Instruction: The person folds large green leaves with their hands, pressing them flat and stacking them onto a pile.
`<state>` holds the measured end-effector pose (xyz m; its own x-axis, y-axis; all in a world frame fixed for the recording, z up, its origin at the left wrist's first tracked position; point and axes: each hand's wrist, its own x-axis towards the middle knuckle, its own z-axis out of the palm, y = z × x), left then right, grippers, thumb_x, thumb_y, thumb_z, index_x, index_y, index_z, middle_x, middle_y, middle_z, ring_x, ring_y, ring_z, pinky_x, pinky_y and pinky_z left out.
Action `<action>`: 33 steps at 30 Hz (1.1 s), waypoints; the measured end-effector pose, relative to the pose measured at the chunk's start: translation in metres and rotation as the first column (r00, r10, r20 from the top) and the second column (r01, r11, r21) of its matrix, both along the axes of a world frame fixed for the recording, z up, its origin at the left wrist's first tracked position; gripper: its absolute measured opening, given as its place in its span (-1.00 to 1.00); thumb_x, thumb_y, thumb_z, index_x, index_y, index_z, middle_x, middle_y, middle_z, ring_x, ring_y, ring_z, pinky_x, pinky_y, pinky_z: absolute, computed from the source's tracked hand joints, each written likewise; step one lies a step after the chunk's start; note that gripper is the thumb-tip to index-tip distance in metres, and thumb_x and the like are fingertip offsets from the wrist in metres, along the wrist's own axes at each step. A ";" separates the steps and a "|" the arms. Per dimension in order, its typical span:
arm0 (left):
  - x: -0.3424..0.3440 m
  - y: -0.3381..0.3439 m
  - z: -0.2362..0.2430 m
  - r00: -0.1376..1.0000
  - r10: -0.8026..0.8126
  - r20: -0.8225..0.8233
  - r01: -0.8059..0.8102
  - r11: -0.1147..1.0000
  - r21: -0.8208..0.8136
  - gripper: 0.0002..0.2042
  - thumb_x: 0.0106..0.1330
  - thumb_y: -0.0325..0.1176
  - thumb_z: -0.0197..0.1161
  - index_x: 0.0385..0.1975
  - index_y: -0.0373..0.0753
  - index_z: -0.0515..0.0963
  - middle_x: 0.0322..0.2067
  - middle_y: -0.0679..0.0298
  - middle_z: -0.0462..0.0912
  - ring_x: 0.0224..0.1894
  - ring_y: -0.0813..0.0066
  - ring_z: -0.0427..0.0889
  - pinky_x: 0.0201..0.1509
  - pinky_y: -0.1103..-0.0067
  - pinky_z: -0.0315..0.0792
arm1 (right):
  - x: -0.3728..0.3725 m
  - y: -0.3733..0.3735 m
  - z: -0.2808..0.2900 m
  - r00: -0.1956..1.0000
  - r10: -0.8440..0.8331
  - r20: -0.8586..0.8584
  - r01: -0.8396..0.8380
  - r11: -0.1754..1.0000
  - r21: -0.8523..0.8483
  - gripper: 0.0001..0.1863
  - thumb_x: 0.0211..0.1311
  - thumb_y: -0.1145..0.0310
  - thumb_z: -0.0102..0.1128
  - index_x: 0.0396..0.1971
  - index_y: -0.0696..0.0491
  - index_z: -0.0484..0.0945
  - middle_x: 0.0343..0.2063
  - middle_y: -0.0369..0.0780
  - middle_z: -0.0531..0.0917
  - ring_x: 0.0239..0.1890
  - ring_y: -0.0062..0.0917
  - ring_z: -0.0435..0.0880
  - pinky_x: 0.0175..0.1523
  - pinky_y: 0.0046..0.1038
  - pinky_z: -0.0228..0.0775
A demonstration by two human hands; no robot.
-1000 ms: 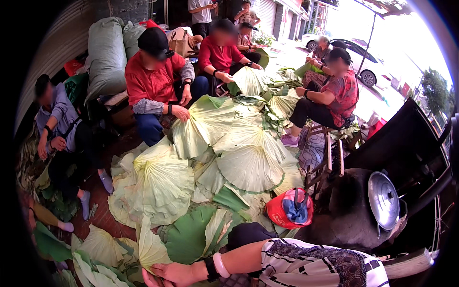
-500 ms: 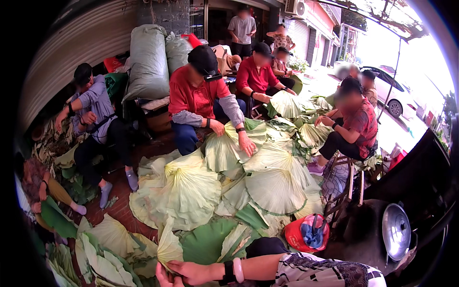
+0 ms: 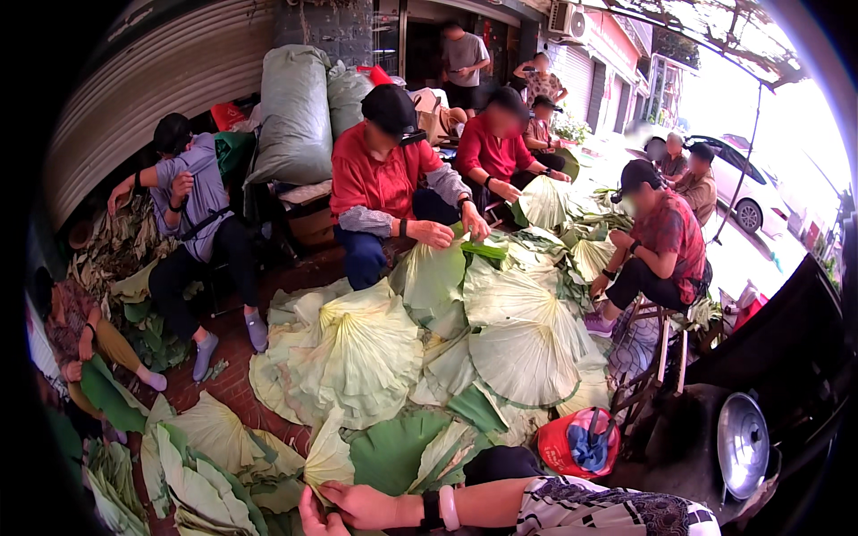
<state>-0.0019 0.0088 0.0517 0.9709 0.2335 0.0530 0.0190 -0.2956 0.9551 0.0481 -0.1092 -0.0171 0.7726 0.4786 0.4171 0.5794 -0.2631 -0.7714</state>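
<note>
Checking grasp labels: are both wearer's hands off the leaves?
No, the left hand and right hand both touch the lower end of a pale leaf.

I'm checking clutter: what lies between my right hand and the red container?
In the head view, a green leaf, a paler leaf and a dark rounded shape lie between your right hand and the container.

Watching remotely, I log the wearer's right arm (image 3: 492,502): loose white sleeve (image 3: 556,509), black lines and blocks, dark lace-like panel (image 3: 651,515), hem partway up the forearm. Next along, smooth pale bangle (image 3: 449,507); just beside, black wristband (image 3: 432,510), nearer the bare right hand (image 3: 366,506). Left hand (image 3: 315,518) bare too; I cannot see its wrist or cuff.
</note>
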 end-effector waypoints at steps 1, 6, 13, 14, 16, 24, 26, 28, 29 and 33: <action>0.000 0.000 0.002 1.000 -0.006 0.020 0.005 0.998 0.062 -0.45 0.23 -0.76 0.06 0.29 -0.44 0.41 0.20 -0.06 0.59 0.24 0.14 0.58 0.36 0.37 0.41 | -0.002 0.000 -0.003 1.000 -0.002 -0.001 0.002 1.000 0.000 -0.32 0.12 0.49 0.20 0.29 0.34 0.29 0.09 0.12 0.51 -0.10 0.09 0.66 -0.03 -0.11 0.60; 0.002 -0.004 -0.001 0.998 -0.021 0.055 0.015 0.993 0.113 -0.48 0.21 -0.74 0.10 0.24 -0.44 0.47 0.11 -0.02 0.65 0.14 0.17 0.64 0.30 0.39 0.45 | -0.006 -0.002 0.001 0.990 -0.135 0.040 0.140 0.970 -0.198 -0.35 0.10 0.44 0.26 0.24 0.28 0.36 0.05 0.05 0.58 -0.27 -0.03 0.72 -0.24 -0.17 0.64; 0.009 0.012 -0.028 0.999 -0.017 0.045 0.016 1.000 0.020 -0.43 0.21 -0.77 0.09 0.29 -0.36 0.43 0.15 0.06 0.53 0.22 0.24 0.58 0.13 0.43 0.59 | 0.005 -0.004 0.012 0.977 -0.126 0.174 0.154 0.976 -0.157 -0.46 0.10 0.47 0.28 0.13 0.24 0.45 -0.02 0.01 0.64 -0.32 -0.09 0.74 -0.26 -0.19 0.64; 0.009 0.009 -0.026 0.997 -0.012 0.073 0.007 0.998 0.064 -0.46 0.23 -0.73 0.16 0.28 -0.36 0.44 0.14 0.06 0.55 0.17 0.23 0.62 0.08 0.43 0.60 | 0.006 -0.008 0.019 0.976 -0.133 0.170 0.160 0.975 -0.155 -0.50 0.11 0.49 0.27 0.10 0.25 0.48 -0.05 0.01 0.65 -0.34 -0.09 0.73 -0.27 -0.19 0.63; 0.015 0.004 -0.040 0.991 0.006 0.137 -0.018 0.996 0.088 -0.56 0.28 -0.68 0.21 0.19 -0.41 0.50 0.06 0.01 0.63 0.05 0.18 0.69 0.05 0.41 0.60 | 0.011 -0.015 0.016 0.968 -0.165 0.189 0.191 0.973 -0.126 -0.59 0.11 0.47 0.27 -0.01 0.23 0.52 -0.14 -0.03 0.64 -0.37 -0.12 0.72 -0.31 -0.20 0.61; 0.009 0.016 -0.036 0.979 0.022 0.203 -0.075 0.963 0.260 -0.65 0.28 -0.62 0.23 0.08 -0.39 0.59 -0.03 -0.06 0.71 -0.04 0.03 0.74 0.06 0.37 0.59 | 0.008 -0.002 0.018 0.952 -0.198 0.232 0.239 0.957 -0.166 -0.64 0.22 0.36 0.24 -0.02 0.21 0.55 -0.15 -0.04 0.69 -0.39 -0.18 0.75 -0.32 -0.25 0.60; 0.005 0.019 -0.040 0.978 0.042 0.203 -0.096 0.960 0.263 -0.66 0.28 -0.63 0.23 0.07 -0.39 0.60 -0.04 -0.06 0.72 -0.06 0.02 0.75 0.05 0.37 0.60 | 0.007 0.002 0.017 0.952 -0.215 0.219 0.253 0.953 -0.164 -0.66 0.20 0.35 0.26 -0.06 0.19 0.58 -0.23 -0.06 0.70 -0.41 -0.17 0.74 -0.32 -0.23 0.60; 0.009 0.014 -0.044 0.972 0.045 0.230 -0.102 0.966 0.240 -0.68 0.27 -0.64 0.23 0.03 -0.39 0.62 -0.07 -0.05 0.73 -0.08 0.03 0.76 0.04 0.36 0.60 | 0.009 -0.005 0.020 0.955 -0.216 0.203 0.254 0.949 -0.188 -0.68 0.19 0.35 0.26 -0.09 0.17 0.59 -0.27 -0.07 0.70 -0.42 -0.17 0.74 -0.33 -0.21 0.59; 0.009 0.012 -0.046 0.973 0.047 0.225 -0.102 0.965 0.240 -0.68 0.27 -0.64 0.23 0.03 -0.39 0.62 -0.07 -0.05 0.73 -0.08 0.03 0.76 0.04 0.36 0.60 | 0.010 -0.007 0.020 0.956 -0.222 0.191 0.261 0.943 -0.208 -0.70 0.19 0.36 0.26 -0.11 0.16 0.60 -0.31 -0.08 0.70 -0.43 -0.17 0.74 -0.33 -0.20 0.59; 0.010 0.005 -0.040 0.972 0.024 0.233 -0.073 0.977 0.202 -0.67 0.26 -0.64 0.22 0.03 -0.40 0.62 -0.06 -0.05 0.73 -0.06 0.04 0.75 0.06 0.36 0.60 | 0.013 -0.010 0.023 0.940 -0.268 0.211 0.310 0.930 -0.197 -0.73 0.16 0.36 0.27 -0.15 0.14 0.60 -0.35 -0.09 0.68 -0.43 -0.16 0.73 -0.35 -0.19 0.58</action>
